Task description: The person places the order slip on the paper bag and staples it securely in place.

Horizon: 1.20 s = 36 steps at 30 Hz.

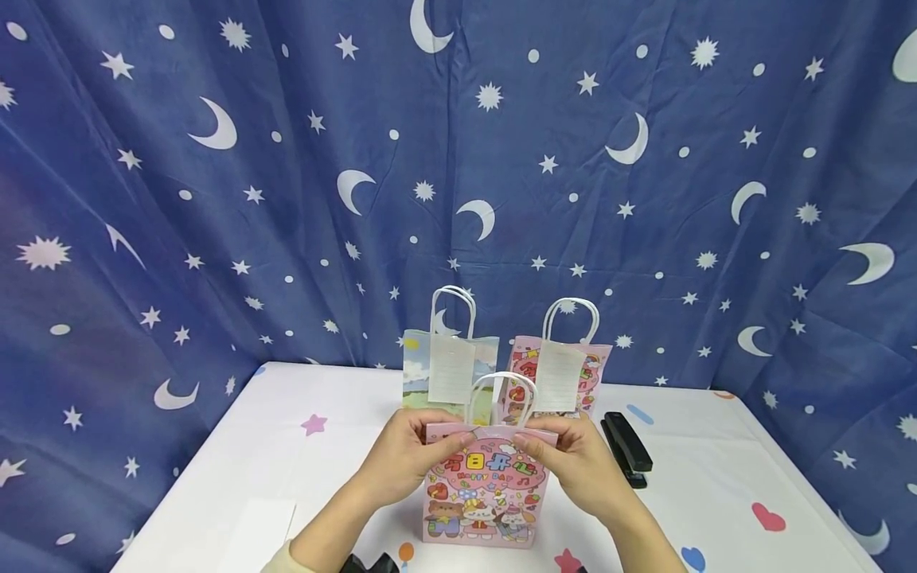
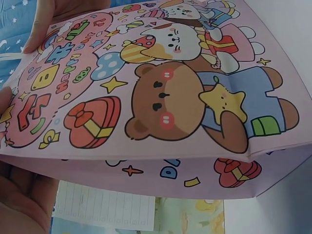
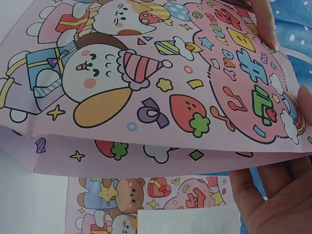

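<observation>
A pink cartoon paper gift bag [image 1: 481,493] with white twisted handles stands upright at the table's front middle. My left hand [image 1: 410,459] pinches its upper left edge, thumb on the front panel and fingers behind. On the upper right edge my right hand [image 1: 575,465] grips the same way. In the left wrist view the bag [image 2: 165,107] shows its bear side and a narrow folded side panel. The right wrist view shows the bag's [image 3: 146,92] puppy side, with the curled fingers [image 3: 278,195] behind the back panel. The bag's inside is hidden.
Behind stand a landscape-print bag [image 1: 415,370] and another pink bag [image 1: 598,366]. Each carries a white lined sheet, one on the left bag [image 1: 450,372] and one on the right [image 1: 560,378]. A black stapler [image 1: 626,444] lies right of my right hand. White paper [image 1: 258,529] lies at front left.
</observation>
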### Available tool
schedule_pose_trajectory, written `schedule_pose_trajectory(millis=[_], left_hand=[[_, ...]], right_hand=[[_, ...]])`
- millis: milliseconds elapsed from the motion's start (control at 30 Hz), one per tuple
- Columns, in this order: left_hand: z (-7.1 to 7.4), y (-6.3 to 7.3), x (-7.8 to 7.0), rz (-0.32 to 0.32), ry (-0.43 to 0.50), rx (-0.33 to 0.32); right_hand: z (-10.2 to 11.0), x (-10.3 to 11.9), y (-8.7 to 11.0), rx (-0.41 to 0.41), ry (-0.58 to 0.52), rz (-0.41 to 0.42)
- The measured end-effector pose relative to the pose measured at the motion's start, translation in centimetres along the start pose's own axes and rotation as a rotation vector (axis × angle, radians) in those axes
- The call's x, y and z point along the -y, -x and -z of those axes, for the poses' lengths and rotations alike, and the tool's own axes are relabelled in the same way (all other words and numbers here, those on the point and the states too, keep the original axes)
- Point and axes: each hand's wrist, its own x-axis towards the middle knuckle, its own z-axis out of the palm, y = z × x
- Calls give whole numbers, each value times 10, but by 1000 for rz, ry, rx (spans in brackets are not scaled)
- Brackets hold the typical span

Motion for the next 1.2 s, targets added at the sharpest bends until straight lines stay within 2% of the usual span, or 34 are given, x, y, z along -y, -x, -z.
schedule_pose_trajectory(millis=[233, 1200], left_hand=[[-4, 0, 0, 7, -27, -42], [2, -1, 4, -7, -12, 6]], right_hand=[[1, 0, 0, -10, 17, 30], [4, -1, 1, 20, 8, -15]])
